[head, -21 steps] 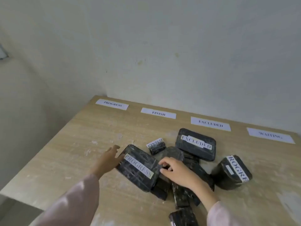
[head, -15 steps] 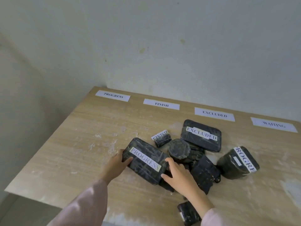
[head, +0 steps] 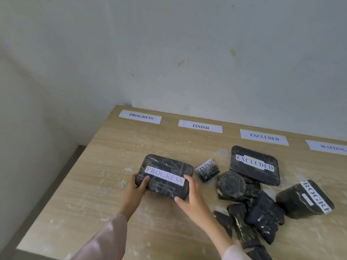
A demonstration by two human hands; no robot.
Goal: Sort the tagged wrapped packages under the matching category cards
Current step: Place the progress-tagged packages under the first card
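Lifted clear of the heap since the earlier frames, the flat PROGRESS package now sits left of the other bundles, with both hands clasped on it. Left hand grips its near-left corner, thumb on top; right hand wraps its near-right end, fingers curled over the edge. Whether it rests on the table or hovers just above cannot be told.

Pale pink sleeves enter from the bottom edge. To the right, near the front, lies a jumble of dark wrapped bundles whose tags are hidden. Beside them stands a bulky package tagged PROGRE…, its last letters cut off by the wrap. A round package sits in the middle, a small one reading FINISH is just left of it, and a flat EXCLUDED package lies behind.

All this is on a light wood-grain table with white scuffs. Along its far edge lie white cards: PROGRESS, FINISH, EXCLUDED, and WAITING, partly cropped. Behind rises a stained off-white wall.
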